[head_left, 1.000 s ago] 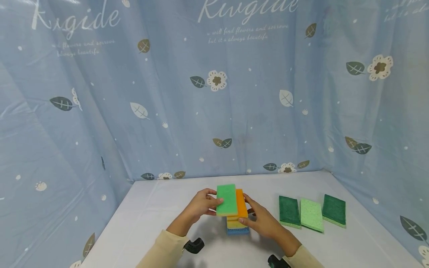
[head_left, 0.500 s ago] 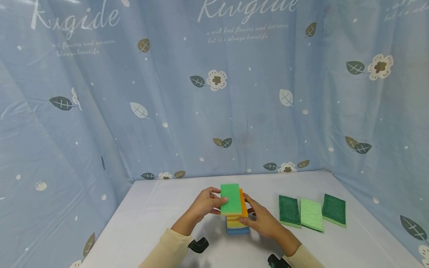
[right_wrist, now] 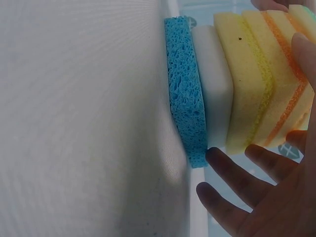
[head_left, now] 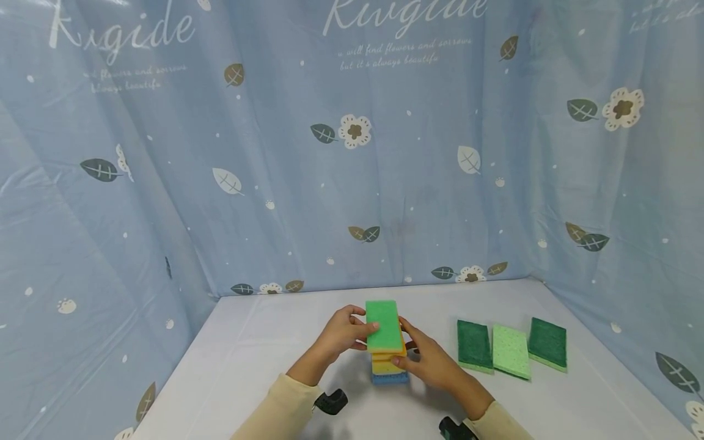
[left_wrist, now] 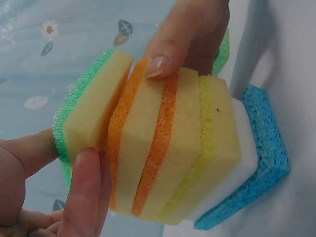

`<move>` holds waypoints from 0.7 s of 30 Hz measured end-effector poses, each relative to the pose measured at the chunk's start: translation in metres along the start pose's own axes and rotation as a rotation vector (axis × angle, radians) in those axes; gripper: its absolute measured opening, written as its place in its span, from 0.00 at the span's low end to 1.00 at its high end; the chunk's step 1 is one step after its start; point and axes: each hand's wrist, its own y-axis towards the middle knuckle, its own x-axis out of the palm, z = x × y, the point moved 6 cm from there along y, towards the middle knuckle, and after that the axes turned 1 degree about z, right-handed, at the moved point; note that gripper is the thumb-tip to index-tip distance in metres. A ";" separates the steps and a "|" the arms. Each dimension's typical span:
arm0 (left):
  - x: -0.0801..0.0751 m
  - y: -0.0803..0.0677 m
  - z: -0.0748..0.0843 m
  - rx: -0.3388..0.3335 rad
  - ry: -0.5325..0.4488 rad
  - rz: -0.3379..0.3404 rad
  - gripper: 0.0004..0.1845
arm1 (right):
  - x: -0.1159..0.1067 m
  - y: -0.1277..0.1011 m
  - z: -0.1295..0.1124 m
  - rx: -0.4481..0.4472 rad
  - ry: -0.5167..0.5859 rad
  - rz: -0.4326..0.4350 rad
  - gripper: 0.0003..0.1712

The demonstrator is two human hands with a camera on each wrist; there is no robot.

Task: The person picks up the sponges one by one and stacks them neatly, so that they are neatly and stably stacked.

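My left hand (head_left: 343, 333) pinches a green-faced sponge (head_left: 384, 324), thumb on its green face and fingers under its pale side. In the left wrist view it sits tilted on top of a stack, with a wedge-shaped gap along one side. Below it come two orange-faced sponges (left_wrist: 140, 143), a yellow-faced sponge (left_wrist: 217, 128), a white sponge (left_wrist: 245, 140) and a blue sponge (left_wrist: 256, 158) on the table. My right hand (head_left: 429, 360) holds the stack from the right, its thumb against the orange-faced sponges. In the right wrist view, its lower fingers are spread near the blue sponge.
On the white table (head_left: 264, 348), a dark green sponge (head_left: 475, 345), a light green sponge (head_left: 511, 351) and another dark green sponge (head_left: 548, 345) lie in a row to the right. A blue patterned curtain (head_left: 286, 183) hangs behind and at the sides.
My left hand has moved the green-faced sponge to the right, over the stack, covering more of the orange face beneath. My right hand stays in place at the stack.
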 end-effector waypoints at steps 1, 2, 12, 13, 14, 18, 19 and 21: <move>0.001 0.000 0.001 0.002 0.002 0.002 0.35 | 0.000 0.000 0.000 0.000 0.000 0.002 0.52; 0.001 0.000 0.001 0.006 0.007 0.005 0.35 | 0.000 0.000 0.000 0.001 0.003 0.002 0.52; 0.005 0.002 0.007 0.029 0.052 0.028 0.37 | -0.001 0.000 0.000 0.018 0.007 -0.006 0.53; 0.005 0.002 0.007 0.030 0.053 0.028 0.37 | -0.001 0.000 0.001 0.018 0.006 -0.007 0.53; 0.005 0.002 0.007 0.032 0.054 0.028 0.37 | -0.001 0.000 0.001 0.019 0.005 -0.008 0.53; 0.007 0.003 0.005 0.029 0.057 0.032 0.37 | -0.001 0.000 0.001 0.027 0.009 -0.010 0.54; 0.007 0.003 0.005 0.030 0.061 0.033 0.37 | 0.000 0.000 0.001 0.030 0.009 -0.009 0.54; 0.007 0.004 0.004 0.034 0.075 0.036 0.37 | 0.000 0.000 0.002 0.036 0.002 -0.005 0.54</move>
